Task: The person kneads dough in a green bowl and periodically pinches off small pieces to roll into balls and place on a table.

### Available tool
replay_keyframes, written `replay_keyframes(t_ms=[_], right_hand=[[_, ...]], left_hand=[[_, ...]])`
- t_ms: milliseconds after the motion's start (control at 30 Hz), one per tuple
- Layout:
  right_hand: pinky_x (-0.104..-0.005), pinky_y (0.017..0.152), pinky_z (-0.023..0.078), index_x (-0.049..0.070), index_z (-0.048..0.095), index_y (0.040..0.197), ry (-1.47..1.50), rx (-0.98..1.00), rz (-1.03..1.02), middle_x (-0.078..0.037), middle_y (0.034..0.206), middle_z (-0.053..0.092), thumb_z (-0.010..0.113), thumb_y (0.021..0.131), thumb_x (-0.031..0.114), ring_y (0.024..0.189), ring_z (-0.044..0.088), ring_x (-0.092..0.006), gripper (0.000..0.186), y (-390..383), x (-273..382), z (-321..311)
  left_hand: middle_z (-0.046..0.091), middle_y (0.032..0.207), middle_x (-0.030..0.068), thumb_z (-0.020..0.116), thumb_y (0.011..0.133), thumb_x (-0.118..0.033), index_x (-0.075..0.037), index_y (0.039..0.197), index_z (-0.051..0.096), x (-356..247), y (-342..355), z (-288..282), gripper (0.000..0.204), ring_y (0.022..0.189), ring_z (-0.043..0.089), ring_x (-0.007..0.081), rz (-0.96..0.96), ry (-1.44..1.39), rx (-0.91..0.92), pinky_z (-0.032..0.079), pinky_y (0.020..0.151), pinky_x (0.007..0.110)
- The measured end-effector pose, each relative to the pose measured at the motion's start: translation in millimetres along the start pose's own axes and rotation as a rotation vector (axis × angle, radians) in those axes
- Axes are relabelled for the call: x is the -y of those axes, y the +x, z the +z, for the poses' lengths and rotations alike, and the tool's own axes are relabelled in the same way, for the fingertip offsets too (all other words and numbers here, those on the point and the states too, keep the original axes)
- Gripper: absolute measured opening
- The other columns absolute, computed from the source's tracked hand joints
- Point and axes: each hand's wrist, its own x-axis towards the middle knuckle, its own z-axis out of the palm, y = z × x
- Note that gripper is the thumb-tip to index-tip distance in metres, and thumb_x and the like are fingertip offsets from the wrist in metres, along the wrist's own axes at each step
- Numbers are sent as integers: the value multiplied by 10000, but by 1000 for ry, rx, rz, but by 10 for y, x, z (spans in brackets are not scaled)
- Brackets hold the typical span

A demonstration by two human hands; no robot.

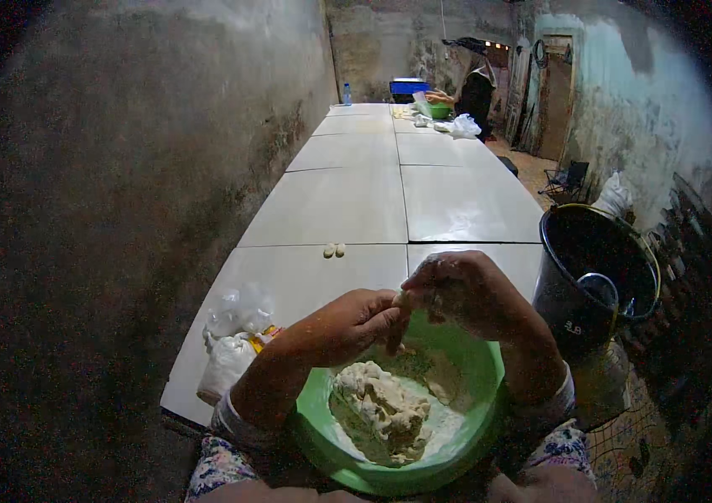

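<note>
Above the far rim of a green bowl (pixel 480 362), my two hands meet fingertip to fingertip. A small pale piece of dough (pixel 400 298) is pinched between them, mostly covered by fingers. My left hand (pixel 375 317) is closed on it from the left. My right hand (pixel 459 281), dusted with flour, closes over it from the right. Inside the bowl lies a rough, lumpy mass of dough (pixel 383 408) with loose white flour around it. Beyond my hands, two small shaped dough pieces (pixel 334 251) rest side by side on the white table (pixel 322 205).
Left of the bowl stand plastic bags of white powder (pixel 228 362). A black bucket (pixel 569 277) with a handled vessel inside is close at my right. At the table's far end a person (pixel 475 90) works by another green bowl (pixel 440 110) and plastic bags (pixel 465 127).
</note>
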Motion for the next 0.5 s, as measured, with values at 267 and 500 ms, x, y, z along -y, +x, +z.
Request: replay_keyframes(t_ms=[267,500], right_hand=[[-260,641,489,-30,604,931,64,31,-14,-81,820,638,580,849,56,701,586,-117,122,51,-79,37],[-251,612,489,-12,627,840,-31,37,-61,-79,759,623,626,787,19,686,584,-119,61,15,18,-5]], left_hand=[[580,796,66,385,953,-239,11,945,530,77,-21,-2,289,783,565,158,-23,51,-16,453,756,305],[600,795,74,387,963,-313,11,977,545,57,2,-2,361,757,569,159,-50,-34,-38,445,709,290]])
